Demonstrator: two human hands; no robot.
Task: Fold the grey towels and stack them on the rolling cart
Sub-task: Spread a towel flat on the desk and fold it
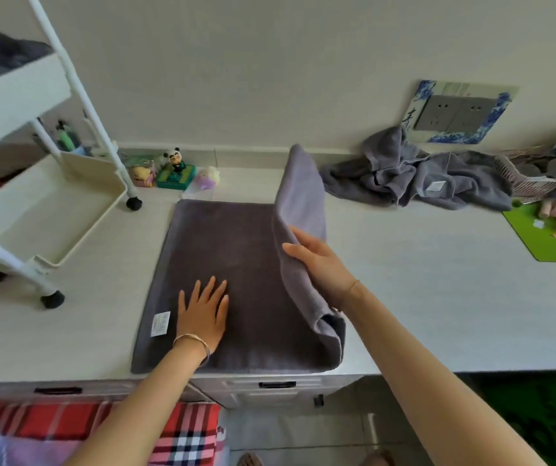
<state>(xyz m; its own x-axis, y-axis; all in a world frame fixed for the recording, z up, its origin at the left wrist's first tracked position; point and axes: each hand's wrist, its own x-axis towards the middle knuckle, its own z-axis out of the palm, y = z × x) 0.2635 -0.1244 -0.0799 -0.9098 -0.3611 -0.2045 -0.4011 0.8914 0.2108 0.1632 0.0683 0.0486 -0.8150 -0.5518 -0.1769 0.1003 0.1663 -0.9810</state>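
1. The rolling cart [44,210] stands on the desk [404,297] at left.
2. My left hand [202,314] presses flat, fingers straight, on the grey towel [236,257] spread before me.
3. My right hand [320,260] grips that towel's lifted right side.
4. More crumpled grey towels [414,176] lie farther right.

Towel [233,280] on table [438,297], cart [44,210] left, towel heap [414,176] behind-right.

A room in a home, by the look of it: a pale counter [438,297] over drawers [276,385]; small toy figurines [175,164] at its back edge; a blue-patterned surround [502,109] on the wall sockets [455,112]; crumpled grey towels [404,176]; a red plaid blanket [186,428] below.
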